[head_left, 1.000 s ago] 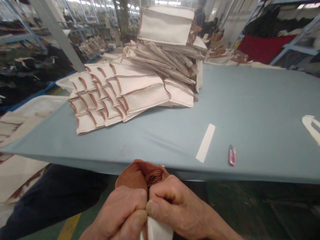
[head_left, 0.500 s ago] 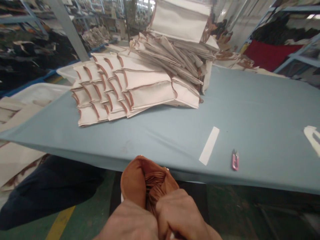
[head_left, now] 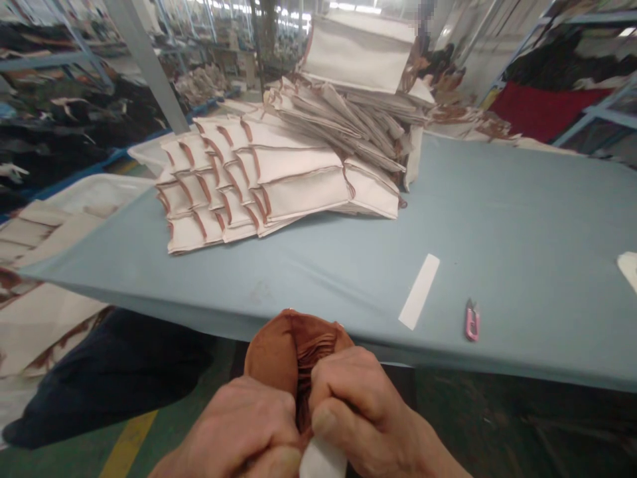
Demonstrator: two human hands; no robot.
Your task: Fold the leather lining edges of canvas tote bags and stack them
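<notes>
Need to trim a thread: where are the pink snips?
In the head view, the pink snips lie on the pale blue table, near its front edge, just right of a white strip.

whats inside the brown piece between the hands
Inside the rounded tan suede-like piece sit tight brown folds. The left hand and right hand cover its lower part, so how far the folds go down, or where the white fabric strip joins, cannot be seen.
</notes>
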